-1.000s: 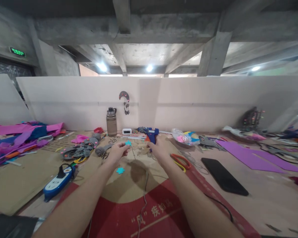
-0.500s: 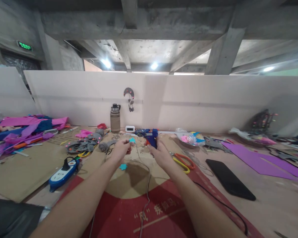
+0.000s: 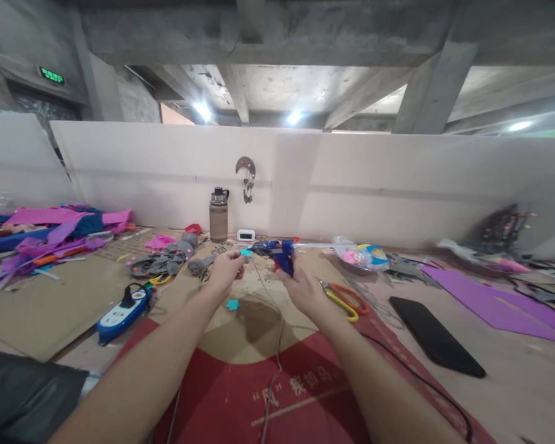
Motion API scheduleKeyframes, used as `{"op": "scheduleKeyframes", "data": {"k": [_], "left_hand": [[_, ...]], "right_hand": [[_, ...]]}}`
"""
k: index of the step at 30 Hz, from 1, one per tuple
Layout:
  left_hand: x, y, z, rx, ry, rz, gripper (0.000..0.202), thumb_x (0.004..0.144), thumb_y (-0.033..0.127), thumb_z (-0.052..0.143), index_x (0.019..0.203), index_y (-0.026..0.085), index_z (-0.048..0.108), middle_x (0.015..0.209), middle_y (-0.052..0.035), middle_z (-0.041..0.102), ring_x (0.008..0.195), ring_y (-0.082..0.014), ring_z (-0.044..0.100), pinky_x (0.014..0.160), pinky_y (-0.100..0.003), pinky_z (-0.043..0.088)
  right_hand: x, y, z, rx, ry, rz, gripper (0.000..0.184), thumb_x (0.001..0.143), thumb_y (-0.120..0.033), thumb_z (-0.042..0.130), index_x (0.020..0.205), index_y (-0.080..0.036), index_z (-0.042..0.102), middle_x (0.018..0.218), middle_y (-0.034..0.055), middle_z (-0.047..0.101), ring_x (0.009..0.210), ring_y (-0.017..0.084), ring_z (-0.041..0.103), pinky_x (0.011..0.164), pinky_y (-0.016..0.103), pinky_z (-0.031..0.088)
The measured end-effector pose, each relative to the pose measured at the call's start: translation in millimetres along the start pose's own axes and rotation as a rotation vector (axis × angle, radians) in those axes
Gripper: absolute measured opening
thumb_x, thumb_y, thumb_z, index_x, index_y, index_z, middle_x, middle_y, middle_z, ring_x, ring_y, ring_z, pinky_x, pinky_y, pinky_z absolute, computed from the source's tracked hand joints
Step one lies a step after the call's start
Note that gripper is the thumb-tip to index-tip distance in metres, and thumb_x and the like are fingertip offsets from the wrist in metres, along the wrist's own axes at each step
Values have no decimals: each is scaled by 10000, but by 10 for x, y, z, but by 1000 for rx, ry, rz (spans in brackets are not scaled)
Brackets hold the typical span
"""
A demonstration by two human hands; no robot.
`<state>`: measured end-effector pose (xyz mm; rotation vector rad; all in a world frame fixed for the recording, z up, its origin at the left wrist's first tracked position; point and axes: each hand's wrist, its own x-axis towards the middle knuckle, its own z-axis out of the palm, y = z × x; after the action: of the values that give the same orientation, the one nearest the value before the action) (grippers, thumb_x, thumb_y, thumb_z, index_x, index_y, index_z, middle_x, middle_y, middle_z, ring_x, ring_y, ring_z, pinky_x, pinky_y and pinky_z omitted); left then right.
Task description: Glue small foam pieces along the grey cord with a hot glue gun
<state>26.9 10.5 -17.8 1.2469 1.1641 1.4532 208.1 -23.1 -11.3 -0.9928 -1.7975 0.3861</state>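
My right hand (image 3: 301, 282) is wrapped round the handle of a blue hot glue gun (image 3: 283, 253), whose nozzle points left. Between the fingertips of my left hand (image 3: 228, 272) is a small turquoise felt star (image 3: 246, 253). The nozzle is close to this star; I cannot tell whether they touch. A second turquoise star-shaped piece (image 3: 232, 304) lies on the cardboard below my left hand. A thin grey string (image 3: 280, 345) runs from near the held star down across the red printed board.
Scissors (image 3: 345, 299) and a black phone (image 3: 437, 336) lie to the right. A power strip (image 3: 124, 314) and grey felt pieces (image 3: 157, 262) are at left. A bottle (image 3: 219, 219) and small clock (image 3: 246, 235) stand by the partition. Purple sheets (image 3: 485, 302) lie far right.
The glue gun's nozzle and the held star have come closer together, with more of the star showing. The whole view has shifted slightly.
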Motion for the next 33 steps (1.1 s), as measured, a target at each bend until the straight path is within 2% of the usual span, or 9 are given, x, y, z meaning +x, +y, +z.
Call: {"op": "scheduleKeyframes", "data": {"k": [5, 14, 21, 26, 33], "left_hand": [[-1, 13, 5, 13, -4, 11, 237, 578, 328, 671, 673, 126, 591, 541, 29, 489, 431, -49, 388, 391, -165, 298], [-21, 26, 19, 17, -11, 16, 220, 580, 320, 659, 662, 134, 572, 544, 29, 499, 428, -49, 389, 389, -167, 300], [-21, 12, 15, 30, -27, -3, 161, 591, 274, 629, 638, 136, 563, 469, 47, 450, 408, -50, 372, 391, -169, 276], [-3, -29, 7, 39, -41, -7, 140, 606, 265, 611, 649, 138, 571, 477, 46, 448, 408, -52, 371, 392, -172, 273], [-47, -28, 38, 33, -58, -54, 104, 605, 234, 601, 634, 147, 550, 499, 45, 446, 415, -47, 368, 408, -173, 275]], "right_hand": [[0, 50, 13, 16, -17, -2, 383, 791, -230, 494, 1174, -220, 487, 1131, 72, 590, 987, 217, 544, 909, 385, 397], [-5, 72, 7, 21, -30, 23, 402, 806, -256, 488, 1204, -205, 456, 1017, 73, 614, 923, 212, 557, 868, 391, 416], [-3, 20, -12, 16, -8, 3, 456, 798, -251, 495, 1247, -220, 427, 1166, 82, 564, 1019, 228, 535, 925, 409, 386], [-11, 51, -2, 3, -7, 23, 432, 800, -267, 491, 1226, -216, 444, 1120, 79, 593, 982, 227, 553, 904, 410, 399], [-8, 103, -1, 14, 2, 22, 307, 782, -291, 493, 1072, -195, 515, 967, 71, 627, 889, 225, 573, 829, 392, 434]]}}
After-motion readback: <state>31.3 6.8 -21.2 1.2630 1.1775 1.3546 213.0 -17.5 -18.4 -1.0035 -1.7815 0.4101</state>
